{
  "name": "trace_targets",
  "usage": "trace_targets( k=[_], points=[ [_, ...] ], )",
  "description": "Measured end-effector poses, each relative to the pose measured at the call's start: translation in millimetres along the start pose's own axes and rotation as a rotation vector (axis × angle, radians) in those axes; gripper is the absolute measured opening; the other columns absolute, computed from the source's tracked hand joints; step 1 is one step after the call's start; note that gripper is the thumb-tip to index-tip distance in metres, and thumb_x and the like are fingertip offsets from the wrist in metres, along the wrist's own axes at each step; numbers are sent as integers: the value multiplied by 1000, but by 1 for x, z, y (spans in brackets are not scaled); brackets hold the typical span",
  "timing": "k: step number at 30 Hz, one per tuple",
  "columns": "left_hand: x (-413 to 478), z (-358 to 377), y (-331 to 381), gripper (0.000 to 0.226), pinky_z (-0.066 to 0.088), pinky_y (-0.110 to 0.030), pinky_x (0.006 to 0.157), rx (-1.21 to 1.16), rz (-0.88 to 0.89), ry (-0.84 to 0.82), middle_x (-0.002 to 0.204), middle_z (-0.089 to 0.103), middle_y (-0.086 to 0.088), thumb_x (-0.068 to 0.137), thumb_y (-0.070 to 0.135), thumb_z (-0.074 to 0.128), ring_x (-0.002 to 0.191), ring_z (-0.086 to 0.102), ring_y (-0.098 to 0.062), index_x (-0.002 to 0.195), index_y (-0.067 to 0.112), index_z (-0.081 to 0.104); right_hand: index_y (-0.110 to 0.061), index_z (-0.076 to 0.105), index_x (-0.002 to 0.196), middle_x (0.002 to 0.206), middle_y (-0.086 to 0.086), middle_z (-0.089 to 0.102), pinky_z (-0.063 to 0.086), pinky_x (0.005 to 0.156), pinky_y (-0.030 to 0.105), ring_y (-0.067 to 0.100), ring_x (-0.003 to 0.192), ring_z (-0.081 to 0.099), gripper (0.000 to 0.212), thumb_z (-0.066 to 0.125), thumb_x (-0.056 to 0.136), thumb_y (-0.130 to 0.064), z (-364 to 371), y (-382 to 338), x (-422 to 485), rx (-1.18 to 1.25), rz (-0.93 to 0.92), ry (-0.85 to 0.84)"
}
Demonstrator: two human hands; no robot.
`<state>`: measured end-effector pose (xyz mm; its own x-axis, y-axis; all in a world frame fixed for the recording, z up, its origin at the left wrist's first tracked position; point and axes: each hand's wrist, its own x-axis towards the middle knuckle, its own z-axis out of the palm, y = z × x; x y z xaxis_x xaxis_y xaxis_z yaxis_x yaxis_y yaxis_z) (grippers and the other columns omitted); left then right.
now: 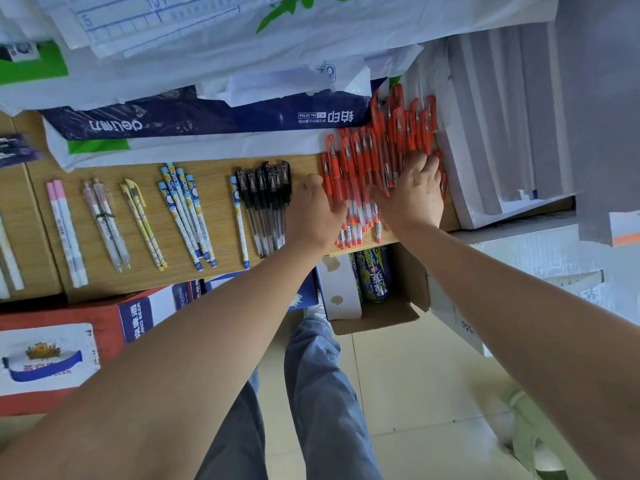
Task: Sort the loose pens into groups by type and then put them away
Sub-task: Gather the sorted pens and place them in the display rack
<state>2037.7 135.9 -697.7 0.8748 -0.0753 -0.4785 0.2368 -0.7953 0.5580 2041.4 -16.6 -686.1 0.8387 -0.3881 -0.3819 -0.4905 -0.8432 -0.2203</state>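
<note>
Currently in hand: red pens (367, 150), a large loose heap lying at the right end of the wooden table (104, 168), caps pointing away from the person, right side butting against a white paper stack (464, 202).

- Right hand (410, 194): lying flat on top of the heap, fingers straight and spread, pressing down.
- Left hand (317, 211): pushing against the heap's left edge. Whether its fingers are curling round any pen cannot be told.
- The hands are sitting near each other, not touching.

Other lots, lying in separate rows to the left:
- black pens (268, 202), just beside the left hand
- single blue-capped pen (239, 220)
- blue patterned pens (187, 216)
- yellow pens (142, 223)
- clear pens (105, 225)
- pink pens (65, 230)

Step, as judged: the person is gathering the red heap into one tidy group. Sorting is looking close to finished; putting away is not yet begun.

Handling note: the near ends of the red pens are reaching the table's front edge, directly above an open cardboard box (412, 299). Round barrels roll, so the left hand is best sweeping inward while the right is holding the top layer down. Pushing should be going sideways towards the paper stack, never towards the edge, and clear of the black pens.
</note>
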Motion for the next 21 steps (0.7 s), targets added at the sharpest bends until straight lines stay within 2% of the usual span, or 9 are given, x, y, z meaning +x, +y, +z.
trace_targets(
  k=[5,10,13,15,18,21],
  points=[
    [7,4,12,63,42,-31,86,64,-76,59,122,51,-14,85,48,65,109,54,-28,122,1,45,-3,40,122,118,16,51,48,77,40,34,101,56,71,67,80,-53,-6,4,5,77,-33,-8],
    [13,9,22,64,49,-41,89,138,-114,82,116,53,-18,84,42,69,105,57,-32,121,-3,43,-1,44,123,116,15,57,49,75,38,35,97,61,65,64,84,-50,-13,9,13,22,-70,-8],
    [15,7,22,59,50,-39,86,174,-118,77,114,54,-17,85,39,68,102,58,-31,118,-3,45,0,48,119,104,14,61,50,73,39,33,89,62,57,61,87,-46,-18,9,19,-6,-79,-8],
    [18,8,21,61,49,-34,77,166,-123,56,109,55,-14,82,47,68,97,59,-29,114,-2,52,0,51,114,94,12,59,51,69,36,28,79,57,51,61,87,-42,-21,7,22,0,-78,-14],
    [25,9,20,61,41,-27,64,185,-129,27,97,56,-9,77,57,67,87,61,-25,104,2,60,-1,51,110,94,13,61,44,65,32,29,82,61,46,61,89,-41,-22,6,27,-5,-86,-21],
    [30,3,22,54,44,-30,64,276,-95,-64,91,52,-9,79,55,66,80,57,-24,89,2,62,-1,52,107,89,12,59,48,66,33,29,81,61,42,62,89,-37,-21,6,27,11,-104,-26]
  ],
)
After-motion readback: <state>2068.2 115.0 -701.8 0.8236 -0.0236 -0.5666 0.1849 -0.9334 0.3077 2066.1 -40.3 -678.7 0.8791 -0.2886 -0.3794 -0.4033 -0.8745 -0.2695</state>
